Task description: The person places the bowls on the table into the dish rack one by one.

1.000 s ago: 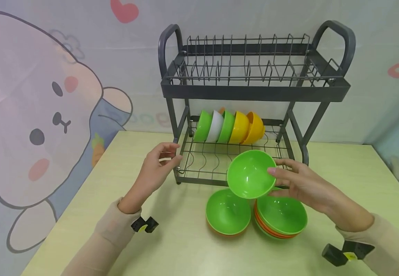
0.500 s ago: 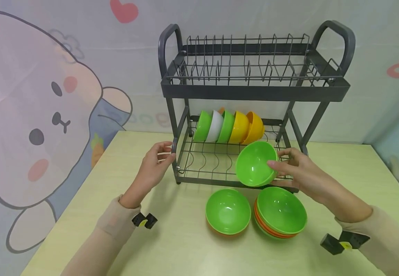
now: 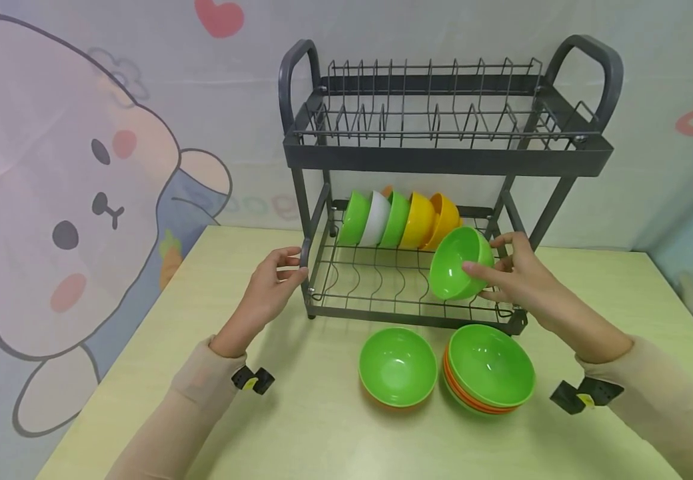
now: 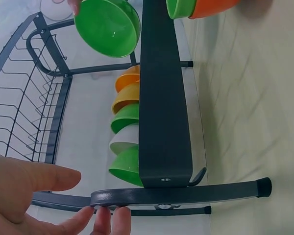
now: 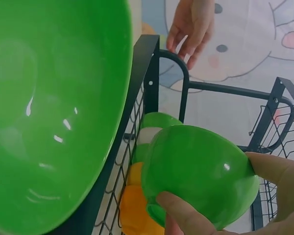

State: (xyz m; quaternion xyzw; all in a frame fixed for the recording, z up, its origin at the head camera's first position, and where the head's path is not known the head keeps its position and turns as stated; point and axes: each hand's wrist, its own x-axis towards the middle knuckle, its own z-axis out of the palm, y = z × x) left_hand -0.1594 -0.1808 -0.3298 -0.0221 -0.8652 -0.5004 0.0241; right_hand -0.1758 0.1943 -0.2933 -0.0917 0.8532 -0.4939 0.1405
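My right hand (image 3: 517,270) pinches a green bowl (image 3: 456,263) by its rim and outside, thumb in front, fingers behind. Tilted on its side, this bowl overlaps the front right of the rack's lower tier in the head view. In the right wrist view the fingers press on the bowl's outer wall (image 5: 196,171). My left hand (image 3: 274,280) is at the left side of the black dish rack (image 3: 442,160); its fingertips touch the side rail (image 4: 137,196), with the thumb held apart. Behind, a row of bowls stands on edge: green (image 3: 355,219), white (image 3: 376,219), green, and yellow (image 3: 418,221) ones.
On the table (image 3: 310,413) before the rack, a green bowl (image 3: 398,367) sits on an orange one. Right of it is a taller stack of green and orange bowls (image 3: 490,367). The wire upper tier (image 3: 430,123) overhangs the lower one. A printed cloth (image 3: 82,167) hangs behind.
My right hand has carried the green bowl up, back and to the right, from over the stacks to the lower tier, turning it more onto its side. My left hand stays by the rack's side.
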